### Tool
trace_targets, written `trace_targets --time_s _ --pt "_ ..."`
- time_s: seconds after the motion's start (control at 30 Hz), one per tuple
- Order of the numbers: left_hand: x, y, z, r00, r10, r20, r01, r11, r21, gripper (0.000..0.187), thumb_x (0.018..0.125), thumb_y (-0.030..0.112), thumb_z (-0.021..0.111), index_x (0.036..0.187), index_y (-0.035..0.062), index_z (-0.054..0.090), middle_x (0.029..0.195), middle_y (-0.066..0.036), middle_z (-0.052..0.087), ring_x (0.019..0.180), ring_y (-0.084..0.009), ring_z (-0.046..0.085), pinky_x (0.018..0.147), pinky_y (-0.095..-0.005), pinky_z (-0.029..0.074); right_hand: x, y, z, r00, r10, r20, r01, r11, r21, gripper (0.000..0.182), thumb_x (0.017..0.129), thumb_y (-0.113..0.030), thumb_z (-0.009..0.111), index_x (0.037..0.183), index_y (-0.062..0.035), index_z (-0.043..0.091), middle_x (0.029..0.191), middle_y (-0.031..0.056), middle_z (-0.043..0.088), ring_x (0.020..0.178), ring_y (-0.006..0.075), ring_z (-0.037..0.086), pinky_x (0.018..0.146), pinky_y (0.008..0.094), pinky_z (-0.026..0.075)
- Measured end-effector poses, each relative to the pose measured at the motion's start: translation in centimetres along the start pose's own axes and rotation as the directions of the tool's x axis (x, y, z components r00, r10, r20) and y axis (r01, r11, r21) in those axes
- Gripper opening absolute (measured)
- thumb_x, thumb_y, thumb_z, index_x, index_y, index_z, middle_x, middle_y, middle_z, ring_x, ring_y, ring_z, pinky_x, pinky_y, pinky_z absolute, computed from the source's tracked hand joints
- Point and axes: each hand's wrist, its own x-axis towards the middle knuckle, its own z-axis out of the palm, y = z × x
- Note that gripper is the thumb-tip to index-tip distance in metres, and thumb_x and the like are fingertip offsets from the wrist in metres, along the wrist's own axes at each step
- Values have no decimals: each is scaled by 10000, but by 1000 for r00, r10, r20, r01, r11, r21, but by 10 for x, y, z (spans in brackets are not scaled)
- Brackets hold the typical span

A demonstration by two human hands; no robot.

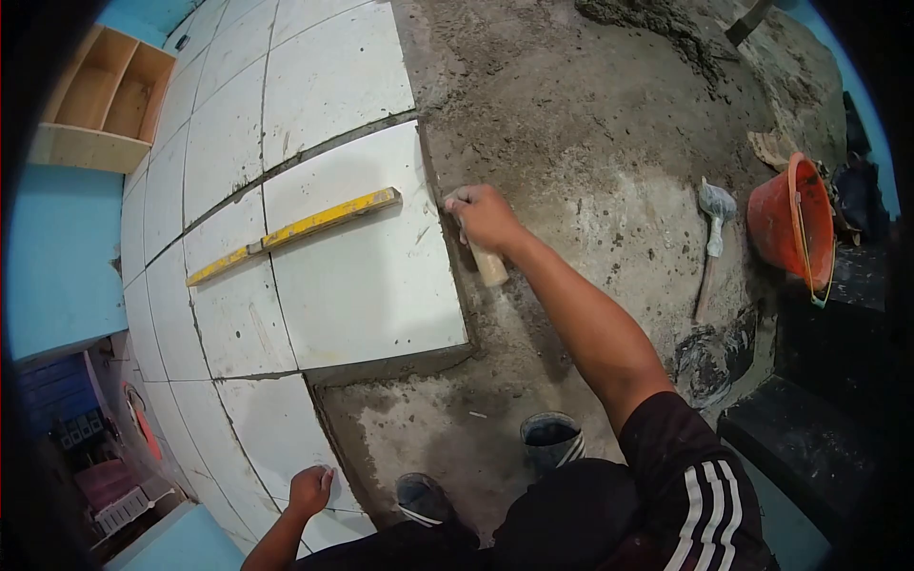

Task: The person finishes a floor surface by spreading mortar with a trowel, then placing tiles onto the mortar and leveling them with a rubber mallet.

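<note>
My right hand (pixel 484 215) grips a tool with a pale wooden handle (pixel 489 266) at the right edge of a large white floor tile (pixel 367 276), where the tile meets the grey mortar bed (pixel 590 133). The tool's head is hidden under my fist. A yellow spirit level (pixel 293 234) lies diagonally across this tile and its left neighbour. My left hand (pixel 310 490) rests with fingers down on a lower white tile (pixel 271 428), near its edge, and holds nothing. I am crouching; my two rubber boots (pixel 552 440) stand on the mortar.
An orange bucket (pixel 792 224) stands at the right, with a mallet (pixel 712 243) lying on the mortar beside it. A wooden shelf box (pixel 105 100) sits at the upper left against a blue wall. A black step (pixel 809 447) is at the lower right.
</note>
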Motion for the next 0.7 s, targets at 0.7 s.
trace_targets --time_s 0.7 --pt "-13 -6 3 996 19 -92 -22 999 -34 323 1020 238 603 796 8 632 772 -246 619 770 -483 618 685 -544 473 -79 46 -26 1000 11 28 -13 998 64 269 1052 -209 625 1020 48 699 741 90 641 550 163 605 557 341 497"
